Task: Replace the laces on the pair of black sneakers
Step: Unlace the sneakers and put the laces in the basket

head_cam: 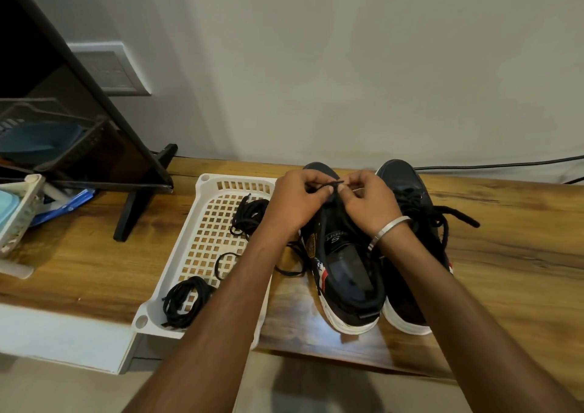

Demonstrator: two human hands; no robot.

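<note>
Pinching a thin black lace (328,188) between thumb and fingertips, the left hand (295,202) and the right hand (368,204) meet over the toe end of the left black sneaker with a white sole (343,264). Each hand appears to hold a short stretch of the same lace, its tip poking up between them; whether that tip has entered an eyelet cannot be told, since the fingers cover it. A silver bangle (390,227) sits on the right wrist.

Touching that shoe on its right stands the second black sneaker (410,223), its thick laces lying loose across the tongue and onto the wooden tabletop (505,238).

Just left of the shoes, a white perforated plastic tray (202,238) holds coiled black laces (186,300) near its front corner and another bundle (249,215) farther back.

Judging from this, the risk is the lace tip slipping from the pinch or missing an eyelet, because the hands hide the work. A loose lace tail (289,270) trailing beside the shoe could also snag and tangle.
</note>
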